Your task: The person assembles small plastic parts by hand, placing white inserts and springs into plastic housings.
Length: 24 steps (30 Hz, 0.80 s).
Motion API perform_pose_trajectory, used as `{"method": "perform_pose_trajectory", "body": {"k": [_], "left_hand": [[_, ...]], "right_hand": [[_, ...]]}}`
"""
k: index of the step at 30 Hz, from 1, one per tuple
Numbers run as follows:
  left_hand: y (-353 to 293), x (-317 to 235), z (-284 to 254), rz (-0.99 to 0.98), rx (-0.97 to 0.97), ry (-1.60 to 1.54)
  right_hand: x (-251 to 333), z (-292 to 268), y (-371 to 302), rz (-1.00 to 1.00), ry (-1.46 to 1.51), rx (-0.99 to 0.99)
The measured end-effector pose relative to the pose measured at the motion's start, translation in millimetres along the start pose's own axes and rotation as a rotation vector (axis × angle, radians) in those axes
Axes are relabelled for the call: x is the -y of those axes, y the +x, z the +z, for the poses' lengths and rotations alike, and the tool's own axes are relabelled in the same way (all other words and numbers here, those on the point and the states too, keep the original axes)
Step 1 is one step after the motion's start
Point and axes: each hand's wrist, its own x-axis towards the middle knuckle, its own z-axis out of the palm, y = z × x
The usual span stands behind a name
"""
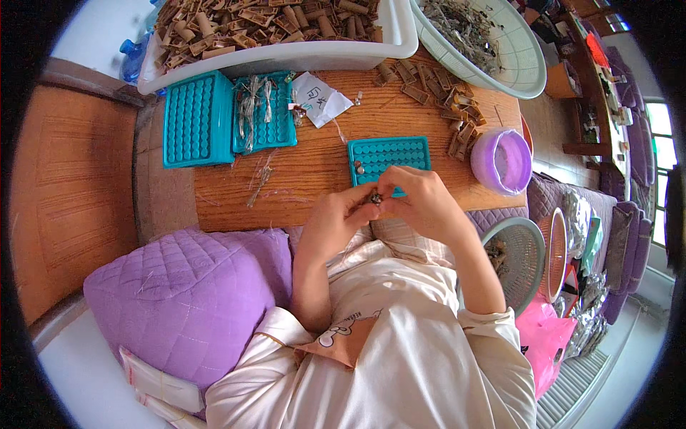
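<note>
My left hand (337,220) and my right hand (423,201) meet at the table's near edge, fingers pinched together. Between their fingertips is a small dark, shiny part (375,199); its exact kind is too small to make out. Just beyond the hands lies a teal tray (396,148) with rows of round pockets. A few small roundish silver and brown pieces (359,169) sit at its left side. The right hand covers part of the tray's near edge.
A white tub (286,53) of brown plastic pieces stands at the back, with loose brown pieces (457,107) nearby. Stacked teal trays (196,118), wire bundles (248,111) and a paper (321,99) lie left. A purple bowl (500,161) and pale green basket (525,61) are right.
</note>
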Motion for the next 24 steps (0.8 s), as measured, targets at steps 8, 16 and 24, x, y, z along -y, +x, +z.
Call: {"method": "perform_pose_trajectory", "body": {"k": [8,16,24], "left_hand": [[0,-9,3,0.191,0.080,0.154],[4,2,-2,-0.019,0.174,-0.348],[4,0,-6,0.074,-0.023,-0.784]], "right_hand": [[6,-20,4,0.042,0.039,0.180],[-15,-28,29,-0.026,0.154,0.332],[-95,-46,87,0.207,-0.586,-0.392]]}}
